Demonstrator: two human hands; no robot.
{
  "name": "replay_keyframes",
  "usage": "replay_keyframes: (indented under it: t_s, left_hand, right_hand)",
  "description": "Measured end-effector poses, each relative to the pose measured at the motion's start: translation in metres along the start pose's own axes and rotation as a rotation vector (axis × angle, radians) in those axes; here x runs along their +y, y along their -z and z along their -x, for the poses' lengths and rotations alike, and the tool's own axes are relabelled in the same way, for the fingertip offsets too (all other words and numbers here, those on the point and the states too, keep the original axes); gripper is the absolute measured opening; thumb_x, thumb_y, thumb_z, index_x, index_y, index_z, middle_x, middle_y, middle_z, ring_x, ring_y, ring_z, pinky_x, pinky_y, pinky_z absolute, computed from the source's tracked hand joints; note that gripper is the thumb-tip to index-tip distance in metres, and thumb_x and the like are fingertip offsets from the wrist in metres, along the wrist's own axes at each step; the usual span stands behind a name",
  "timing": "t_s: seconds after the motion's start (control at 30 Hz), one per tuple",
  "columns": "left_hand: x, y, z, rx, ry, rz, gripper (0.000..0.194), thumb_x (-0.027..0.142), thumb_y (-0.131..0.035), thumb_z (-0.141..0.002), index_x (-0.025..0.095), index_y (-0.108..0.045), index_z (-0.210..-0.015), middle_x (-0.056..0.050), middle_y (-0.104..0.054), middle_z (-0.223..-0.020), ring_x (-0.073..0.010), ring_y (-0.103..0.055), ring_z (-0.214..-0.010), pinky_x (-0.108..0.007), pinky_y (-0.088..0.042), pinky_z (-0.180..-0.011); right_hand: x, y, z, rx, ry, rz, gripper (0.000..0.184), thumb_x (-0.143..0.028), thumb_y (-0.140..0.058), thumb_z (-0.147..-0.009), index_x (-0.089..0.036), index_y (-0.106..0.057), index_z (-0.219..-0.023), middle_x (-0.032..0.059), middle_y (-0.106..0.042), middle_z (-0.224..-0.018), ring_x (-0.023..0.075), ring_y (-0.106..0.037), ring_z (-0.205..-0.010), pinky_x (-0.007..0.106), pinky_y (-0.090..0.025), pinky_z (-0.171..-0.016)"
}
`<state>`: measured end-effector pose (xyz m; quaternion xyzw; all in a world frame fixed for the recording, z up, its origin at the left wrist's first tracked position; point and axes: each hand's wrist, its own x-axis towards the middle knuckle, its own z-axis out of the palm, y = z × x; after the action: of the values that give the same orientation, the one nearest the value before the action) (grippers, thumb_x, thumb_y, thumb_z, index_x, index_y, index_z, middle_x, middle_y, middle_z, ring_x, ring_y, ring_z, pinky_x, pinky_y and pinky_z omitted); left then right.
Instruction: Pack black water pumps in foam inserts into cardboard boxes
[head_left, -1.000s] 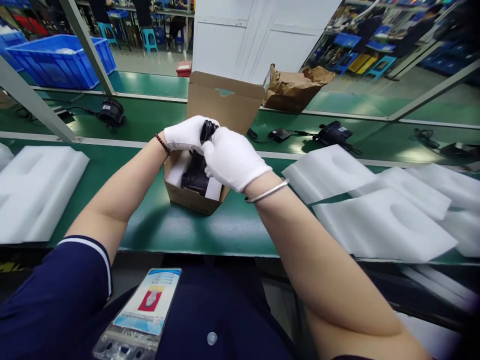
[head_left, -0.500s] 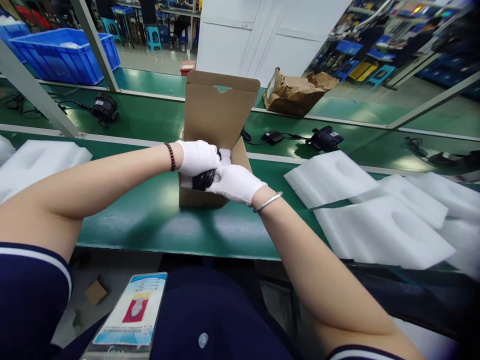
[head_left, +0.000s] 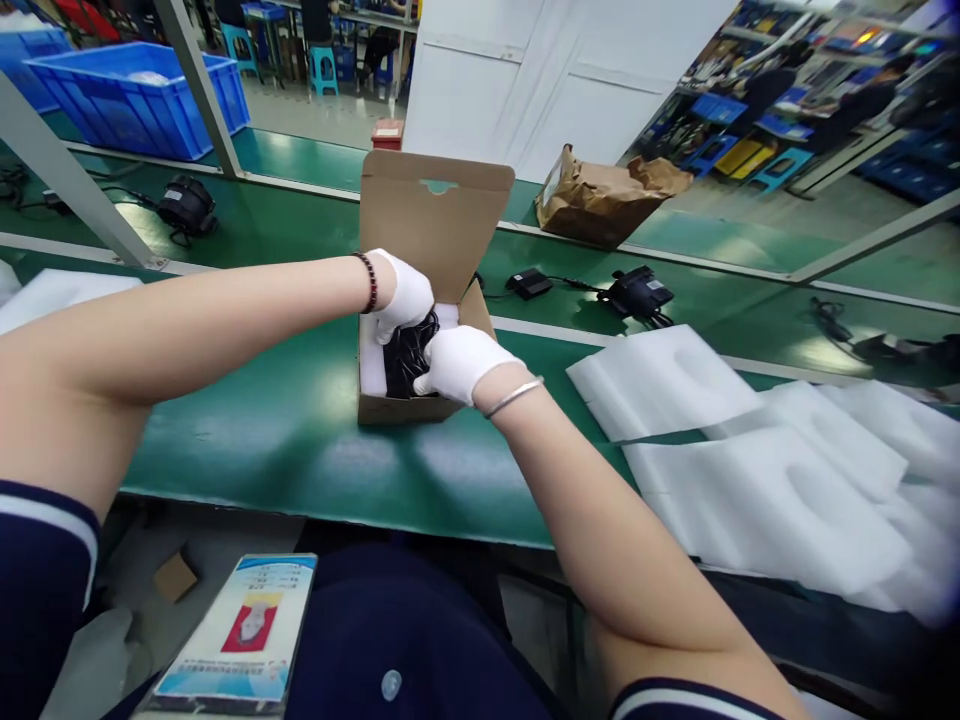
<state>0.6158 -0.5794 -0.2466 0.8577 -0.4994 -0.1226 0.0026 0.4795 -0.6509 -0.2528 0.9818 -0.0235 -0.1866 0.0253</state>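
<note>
An open brown cardboard box stands on the green bench with its lid raised at the back. White foam lines its inside. A coiled black cable fills the middle of the box. My left hand, in a white glove, reaches in from the back left with its fingers curled on the cable's far end. At the cable's right side my right hand, also gloved, has its thumb and fingers closed around it. The fingertips of both hands are partly hidden in the box.
White foam sheets are piled on the right, with another foam piece at the left. Behind the box lie black devices with cables and a crumpled paper bag. A blue crate stands back left, beside a metal post.
My hands have moved apart a little inside the box, and more of the black cable shows between them. The camera view has shifted slightly.
</note>
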Motion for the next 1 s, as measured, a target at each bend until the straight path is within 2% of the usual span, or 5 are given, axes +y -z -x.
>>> replay_keyframes:
  t_s: [0.2,0.43,0.7,0.8,1.0]
  left_hand:
    - [0.011,0.004,-0.020,-0.353,0.028,-0.080,0.021,0.013,-0.085,-0.050,0.022,-0.074,-0.066,-0.004,-0.070,-0.071,-0.0324,-0.065,-0.095,-0.047,-0.044,-0.098]
    - [-0.010,-0.054,0.119,0.745,-0.022,0.277,0.073,0.064,-0.038,-0.095,0.016,-0.041,-0.150,-0.017,-0.039,-0.156,-0.0306,-0.032,-0.147,-0.042,-0.027,-0.120]
    - [0.040,-0.093,0.100,0.340,-0.280,-0.156,0.074,0.037,-0.077,-0.081,0.018,-0.045,-0.146,-0.016,-0.053,-0.145,-0.0381,-0.041,-0.138,-0.055,-0.032,-0.114]
    - [0.035,-0.087,0.094,0.335,-0.304,-0.088,0.071,0.033,-0.079,-0.078,0.019,-0.050,-0.142,-0.016,-0.055,-0.143,-0.0378,-0.043,-0.138,-0.053,-0.034,-0.114]
    - [0.049,-0.115,0.105,0.653,-0.096,0.914,0.068,0.052,-0.073,-0.081,0.019,-0.056,-0.138,-0.015,-0.062,-0.135,-0.0363,-0.056,-0.128,-0.053,-0.045,-0.109]
  right_hand:
    - [0.007,-0.012,0.010,0.055,0.101,0.019,0.029,-0.033,-0.060,-0.090,-0.020,-0.071,-0.113,0.0156,-0.068,-0.116,0.0270,-0.069,-0.095,0.031,-0.052,-0.077]
    - [-0.007,0.006,0.009,-0.060,0.134,0.095,0.030,-0.025,-0.058,-0.090,-0.014,-0.073,-0.114,0.0210,-0.068,-0.114,0.0331,-0.068,-0.104,0.040,-0.054,-0.085]
    - [0.098,-0.051,-0.002,0.860,0.291,-0.772,0.043,-0.039,-0.059,-0.090,-0.023,-0.060,-0.130,0.0128,-0.059,-0.136,0.0288,-0.055,-0.128,0.046,-0.046,-0.106]
    - [0.115,-0.071,-0.056,0.716,0.378,-1.320,0.090,-0.053,-0.076,-0.070,-0.027,-0.038,-0.147,0.0128,-0.052,-0.144,0.0293,-0.054,-0.130,0.050,-0.049,-0.103]
    - [0.090,-0.096,-0.107,0.781,0.540,-1.643,0.037,-0.053,-0.079,-0.066,-0.024,-0.058,-0.068,0.0037,-0.069,-0.092,0.0281,-0.063,-0.116,0.050,-0.045,-0.110]
